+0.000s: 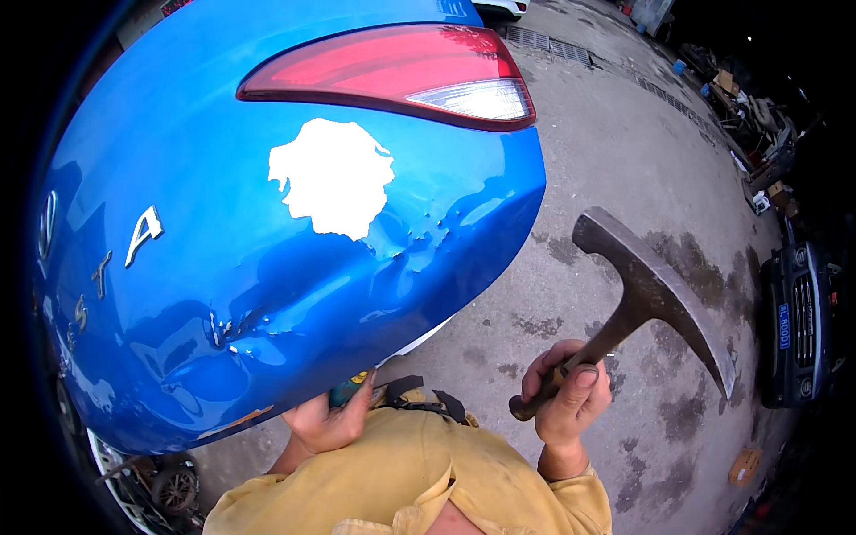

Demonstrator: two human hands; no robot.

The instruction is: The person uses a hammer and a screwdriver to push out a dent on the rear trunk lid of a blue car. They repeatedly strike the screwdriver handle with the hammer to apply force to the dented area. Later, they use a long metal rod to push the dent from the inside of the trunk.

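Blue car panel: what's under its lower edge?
The person's left hand, with part of a teal object showing between thumb and fingers. The blue panel and the hand cover the rest, so its kind can't be told.

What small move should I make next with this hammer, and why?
Probably bring the hammer in your right hand toward the dents in the blue panel: the hammer is held well clear of them, while your left hand is at the panel's lower edge.
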